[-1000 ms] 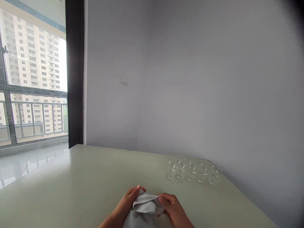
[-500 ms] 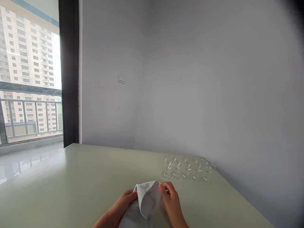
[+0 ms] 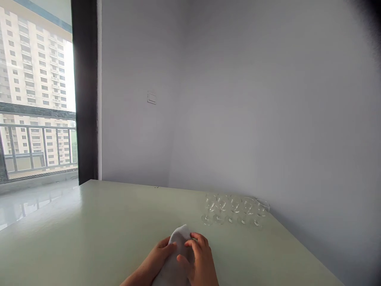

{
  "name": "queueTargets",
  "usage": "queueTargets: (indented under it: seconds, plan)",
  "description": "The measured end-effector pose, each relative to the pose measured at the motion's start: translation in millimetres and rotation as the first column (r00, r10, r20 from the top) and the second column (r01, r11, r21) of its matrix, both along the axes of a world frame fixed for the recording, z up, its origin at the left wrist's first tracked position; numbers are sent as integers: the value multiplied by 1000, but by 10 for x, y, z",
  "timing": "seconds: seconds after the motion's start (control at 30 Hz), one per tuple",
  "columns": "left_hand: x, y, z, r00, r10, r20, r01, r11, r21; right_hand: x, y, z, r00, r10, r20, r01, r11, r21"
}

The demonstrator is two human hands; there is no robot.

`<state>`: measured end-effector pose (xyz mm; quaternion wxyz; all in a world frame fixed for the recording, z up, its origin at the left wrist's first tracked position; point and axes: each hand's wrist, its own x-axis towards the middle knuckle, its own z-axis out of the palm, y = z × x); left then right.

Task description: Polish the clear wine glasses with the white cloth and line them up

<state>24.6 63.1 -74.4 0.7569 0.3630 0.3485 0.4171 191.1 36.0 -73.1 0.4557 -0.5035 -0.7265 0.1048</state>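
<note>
A white cloth [image 3: 174, 268] is held up over the near part of the table, at the bottom centre of the head view. My left hand [image 3: 159, 256] is closed on its left side, thumb on top. On the cloth's right side, my right hand [image 3: 199, 254] has its fingers apart, with the fingertips at the cloth's edge and the thumb in front of it. Whether anything lies inside the cloth is hidden. Beyond my hands, several clear stemmed glasses [image 3: 235, 204] stand upright at the table's back right.
The pale green table [image 3: 104, 222] reaches back to grey walls [image 3: 220, 99]. Its right edge slants toward the lower right corner. A light switch [image 3: 151, 97] is on the wall. At the left are a dark frame [image 3: 86, 91] and a railing [image 3: 38, 147].
My right hand has moved left and spread its fingers, where before it pinched the cloth's upper right edge. The cloth's open fold has flattened and narrowed between my hands.
</note>
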Motion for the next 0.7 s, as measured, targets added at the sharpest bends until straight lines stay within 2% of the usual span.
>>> queueTargets:
  seconds: [0.07, 0.17, 0.23, 0.3, 0.33, 0.4, 0.47, 0.5, 0.6, 0.7]
  plan:
    - [46, -47, 22, 999, -40, -19, 41, 997, 59, 26, 60, -34, 989, -41, -139, 20, 988, -151]
    - [74, -120, 120, 985, -129, -112, 145, 978, 150, 134, 155, 30, 913, -88, -398, -62, 935, -350]
    - [63, -169, 227, 962, -168, -217, 208, 962, 179, 217, 195, 139, 870, -78, -487, -141, 907, -398]
    - [38, -218, 338, 919, -186, -348, 268, 941, 205, 284, 197, 270, 842, 22, -538, -285, 866, -411]
    - [24, -242, 386, 890, -184, -418, 295, 931, 217, 311, 184, 335, 817, 93, -569, -383, 826, -414]
    - [-1, -284, 455, 831, -166, -531, 330, 915, 231, 352, 142, 443, 744, 226, -629, -572, 702, -424]
    - [-20, -316, 493, 799, -137, -586, 334, 911, 242, 381, 98, 514, 707, 296, -642, -657, 609, -443]
    - [-25, -327, 506, 793, -126, -597, 333, 909, 251, 391, 80, 536, 705, 318, -634, -671, 589, -451]
    - [-21, -354, 557, 775, -111, -622, 350, 895, 276, 398, 46, 563, 707, 358, -610, -678, 587, -442]
    - [-4, -375, 622, 773, -106, -626, 358, 887, 291, 371, 26, 571, 732, 322, -600, -636, 639, -433]
